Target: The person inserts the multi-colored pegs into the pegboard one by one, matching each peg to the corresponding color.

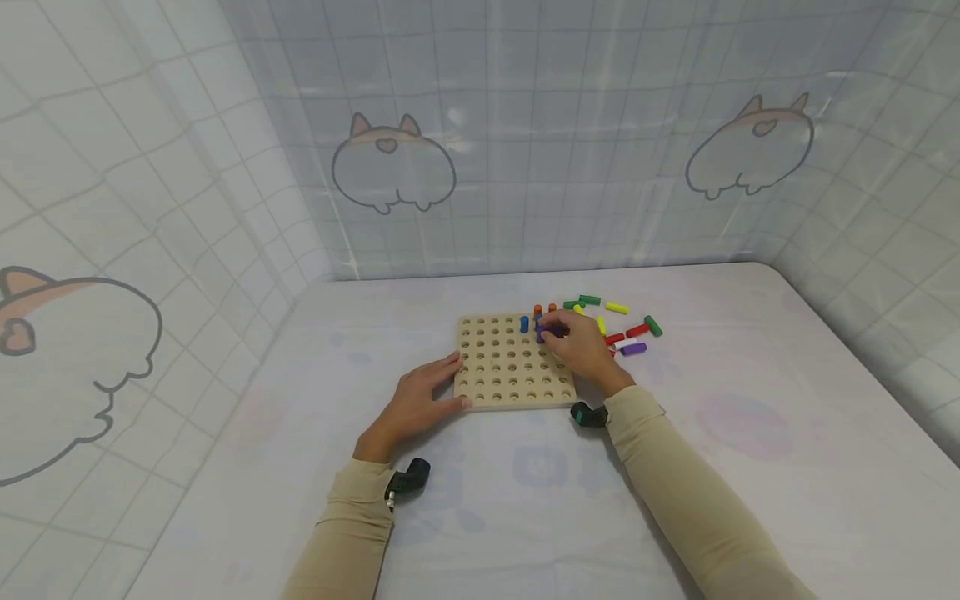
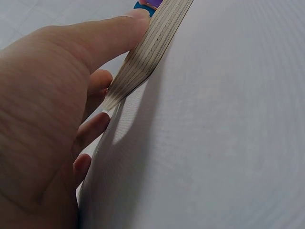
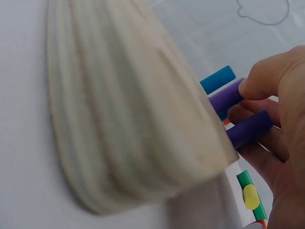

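A square wooden pegboard (image 1: 501, 382) with rows of round holes lies on the table. My left hand (image 1: 416, 404) rests against its near left corner, thumb on the near edge and fingers along the left side. In the left wrist view the thumb (image 2: 109, 40) lies straight against the layered wood edge. Over the board's far right part, my right hand (image 1: 577, 342) pinches a purple peg (image 3: 227, 97) that stands at the board's surface. Another purple peg (image 3: 250, 129) stands beside it, nearer the corner. A blue peg (image 1: 524, 323) and two orange pegs stand at the far edge.
Loose pegs lie right of the board: a green peg (image 1: 590, 299), a yellow peg (image 1: 617, 307), a red peg (image 1: 637, 331), a purple peg (image 1: 633, 349) and several others. A white cloth with faint prints covers the table (image 1: 525, 517). Tiled-pattern curtains (image 1: 555, 167) hang behind and at both sides.
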The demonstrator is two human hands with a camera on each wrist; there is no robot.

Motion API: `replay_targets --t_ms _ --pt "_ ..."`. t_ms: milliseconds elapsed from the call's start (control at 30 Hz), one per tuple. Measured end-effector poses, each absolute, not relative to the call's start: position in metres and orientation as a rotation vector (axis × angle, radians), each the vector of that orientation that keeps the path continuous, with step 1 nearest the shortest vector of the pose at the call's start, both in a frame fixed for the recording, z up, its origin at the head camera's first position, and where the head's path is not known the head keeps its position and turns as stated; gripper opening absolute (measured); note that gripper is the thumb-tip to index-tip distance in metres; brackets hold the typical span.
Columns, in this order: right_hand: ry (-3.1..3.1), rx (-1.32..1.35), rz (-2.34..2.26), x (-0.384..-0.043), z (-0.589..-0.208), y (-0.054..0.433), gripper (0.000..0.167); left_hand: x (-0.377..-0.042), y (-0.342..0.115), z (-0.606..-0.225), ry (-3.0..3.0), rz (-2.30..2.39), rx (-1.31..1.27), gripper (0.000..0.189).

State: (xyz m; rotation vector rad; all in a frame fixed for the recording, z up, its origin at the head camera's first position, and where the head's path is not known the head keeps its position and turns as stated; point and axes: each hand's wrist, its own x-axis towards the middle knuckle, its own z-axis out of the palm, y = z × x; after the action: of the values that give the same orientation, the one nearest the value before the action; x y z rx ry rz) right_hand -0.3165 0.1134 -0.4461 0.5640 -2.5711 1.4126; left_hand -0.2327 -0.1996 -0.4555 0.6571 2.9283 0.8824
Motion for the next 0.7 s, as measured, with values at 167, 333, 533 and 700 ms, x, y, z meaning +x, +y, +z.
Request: replay_targets --t_ms 167,333,533,700 --pt "-2.537 0.481 1.485 -0.313 -0.442 0.120 0.016 -0.234 -0.200 -0.456 2.930 0.873 0.667 0.075" --pt "-2.461 0.423 1.507 -0.311 -0.437 0.132 0.016 -0.233 -0.200 -0.455 2.928 0.885 0.673 0.075" --pt "-2.491 0.364 1.479 -0.306 -0.433 0.157 0.017 -0.233 -0.201 -0.456 2.935 0.881 0.679 0.075" --pt "-2.533 0.298 1.486 -0.299 -0.428 0.180 0.024 -0.233 -0.200 -0.457 2.929 0.891 0.675 0.074"
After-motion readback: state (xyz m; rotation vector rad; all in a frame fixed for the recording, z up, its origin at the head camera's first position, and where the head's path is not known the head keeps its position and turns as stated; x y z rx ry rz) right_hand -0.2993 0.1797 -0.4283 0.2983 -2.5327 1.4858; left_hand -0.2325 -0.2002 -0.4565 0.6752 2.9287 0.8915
